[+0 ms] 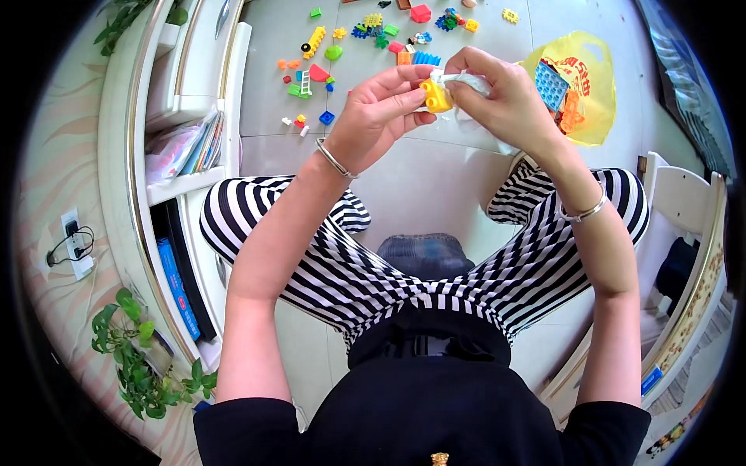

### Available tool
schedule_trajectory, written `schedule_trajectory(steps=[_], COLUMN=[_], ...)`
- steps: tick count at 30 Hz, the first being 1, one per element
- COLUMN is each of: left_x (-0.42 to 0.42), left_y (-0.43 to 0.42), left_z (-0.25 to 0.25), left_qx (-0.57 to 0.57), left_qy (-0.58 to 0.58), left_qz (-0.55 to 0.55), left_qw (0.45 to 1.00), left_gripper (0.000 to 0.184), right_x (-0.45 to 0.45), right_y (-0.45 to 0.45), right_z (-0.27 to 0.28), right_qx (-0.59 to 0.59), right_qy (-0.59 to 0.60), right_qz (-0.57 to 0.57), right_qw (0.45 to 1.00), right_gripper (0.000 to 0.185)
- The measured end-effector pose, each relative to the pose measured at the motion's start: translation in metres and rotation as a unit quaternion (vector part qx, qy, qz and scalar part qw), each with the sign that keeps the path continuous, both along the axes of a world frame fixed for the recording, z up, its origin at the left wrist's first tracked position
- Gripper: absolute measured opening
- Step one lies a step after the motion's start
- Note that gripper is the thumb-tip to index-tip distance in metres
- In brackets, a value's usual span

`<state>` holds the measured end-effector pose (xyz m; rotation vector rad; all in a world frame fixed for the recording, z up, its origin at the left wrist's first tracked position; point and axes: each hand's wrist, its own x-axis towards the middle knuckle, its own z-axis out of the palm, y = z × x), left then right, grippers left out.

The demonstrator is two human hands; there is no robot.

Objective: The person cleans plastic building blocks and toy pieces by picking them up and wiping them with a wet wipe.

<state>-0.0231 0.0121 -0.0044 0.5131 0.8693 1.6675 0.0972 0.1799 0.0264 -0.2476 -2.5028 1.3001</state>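
Near the top centre, my left hand point(381, 113) holds a small yellow toy block point(437, 96) between its thumb and fingers. My right hand point(497, 93) is closed on a white wipe or cloth point(470, 83), part of which hangs below the fingers. The cloth touches the yellow block's upper right side. My fingers hide part of both things. Beyond my hands, loose toy pieces lie on the tiled floor, among them a yellow toy piece with wheels point(313, 43) and a white ladder point(305, 82).
A yellow plastic bag point(598, 93) with blue and orange pieces stands at the upper right. White shelving point(186, 185) with books is on the left, a green plant point(128, 349) at the lower left, and a white chair point(676, 194) on the right.
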Motion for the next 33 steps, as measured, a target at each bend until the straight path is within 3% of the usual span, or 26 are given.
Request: schedule_trajectory(steps=[3,8,11,13,15,16,18,20,23,26,30,33], left_x=[0.001,0.001,0.004,0.000,0.001,0.002,0.005,0.005,0.011,0.017,0.031,0.048], left_y=[0.001,0.003,0.006,0.005,0.003,0.003,0.006,0.007,0.015,0.023,0.040,0.060], left_z=[0.005,-0.001,0.004,0.003,0.000,-0.001,-0.001,-0.001,0.003,0.000,0.000,0.008], left_qx=[-0.020,-0.046,-0.066,-0.070,-0.077,-0.087,-0.093,-0.096,-0.099,-0.084,-0.042,-0.104], left_qy=[-0.044,-0.134,-0.093,-0.085,-0.080,-0.082,-0.085,-0.168,-0.158,-0.149,-0.185,-0.189], left_qz=[0.013,0.057,0.087,0.086,0.083,0.076,0.061,0.059,0.048,-0.023,-0.097,-0.039], left_qw=[0.999,0.988,0.990,0.990,0.990,0.990,0.990,0.979,0.981,0.985,0.977,0.976], left_gripper=[0.034,0.023,0.021,0.023,0.026,0.026,0.027,0.027,0.027,0.027,0.027,0.026], right_x=[0.003,0.005,0.007,0.007,0.009,0.009,0.011,0.014,0.020,0.031,0.045,0.060], right_y=[0.010,0.001,0.007,0.006,-0.002,-0.005,-0.001,0.006,0.006,0.009,0.026,0.049], right_z=[0.002,0.002,-0.004,0.004,0.009,0.003,-0.002,0.001,0.004,0.005,0.010,0.016], right_qx=[0.022,-0.049,0.215,0.194,0.078,0.099,0.182,0.226,0.094,0.153,0.081,-0.005], right_qy=[-0.072,0.070,-0.017,-0.025,-0.032,0.028,-0.013,-0.029,-0.005,-0.011,-0.029,-0.006], right_qz=[-0.090,-0.016,-0.048,-0.069,-0.018,0.023,-0.005,-0.027,-0.033,-0.039,-0.093,-0.166], right_qw=[0.993,0.996,0.975,0.978,0.996,0.994,0.983,0.973,0.995,0.987,0.992,0.986], right_gripper=[0.021,0.021,0.018,0.016,0.017,0.018,0.018,0.018,0.015,0.015,0.018,0.022])
